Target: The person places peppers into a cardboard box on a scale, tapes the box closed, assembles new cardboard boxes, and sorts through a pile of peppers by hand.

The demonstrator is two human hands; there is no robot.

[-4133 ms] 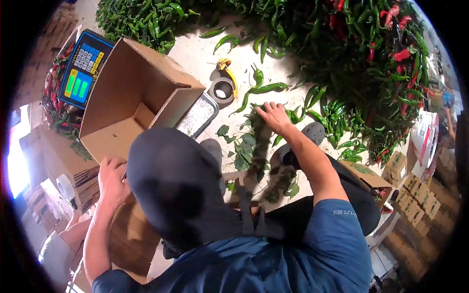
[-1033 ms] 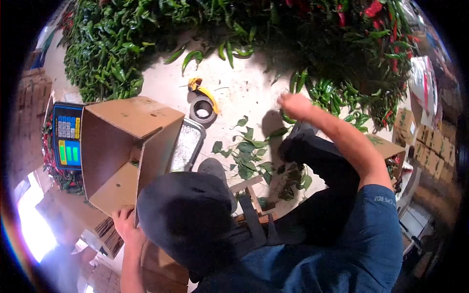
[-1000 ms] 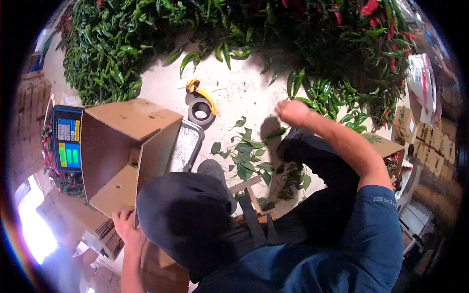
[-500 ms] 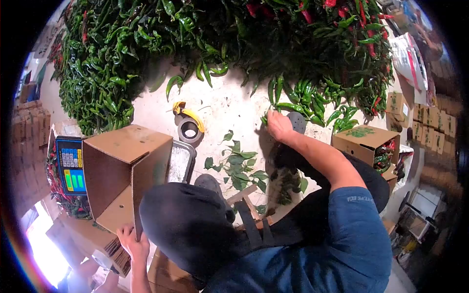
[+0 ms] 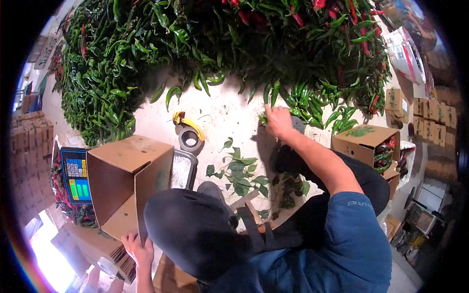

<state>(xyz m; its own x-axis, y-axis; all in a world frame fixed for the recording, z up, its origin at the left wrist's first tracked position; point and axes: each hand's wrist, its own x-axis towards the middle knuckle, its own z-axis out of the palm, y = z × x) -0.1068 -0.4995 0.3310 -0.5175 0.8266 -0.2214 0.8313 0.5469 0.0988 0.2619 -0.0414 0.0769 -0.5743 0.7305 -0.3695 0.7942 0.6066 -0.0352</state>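
Observation:
My left hand [image 5: 139, 250] grips the lower edge of an open cardboard box [image 5: 154, 151], tilted on its side with its inside facing left. My right hand [image 5: 279, 122] is stretched forward over the pale floor, at the near edge of the pepper pile. A small green chili pepper [image 5: 263, 118] shows under its fingers, mostly hidden by the hand. The index finger points at two green peppers [image 5: 271, 92] lying just beyond. More loose green peppers [image 5: 307, 100] lie to the right of the hand, beside a dark shoe [image 5: 297, 124].
A large heap of green and red peppers [image 5: 107, 63] spans the far side. A tape dispenser [image 5: 189, 134], a metal tray [image 5: 184, 168] and leafy sprigs [image 5: 239, 171] lie on the floor. A scale display [image 5: 75, 173] stands left; a box of peppers [image 5: 364, 136] stands right.
The view has shifted slightly, so most things sit a little lower. My right hand has moved slightly forward, its index finger now stretched towards the peppers. My left hand stays on the box edge.

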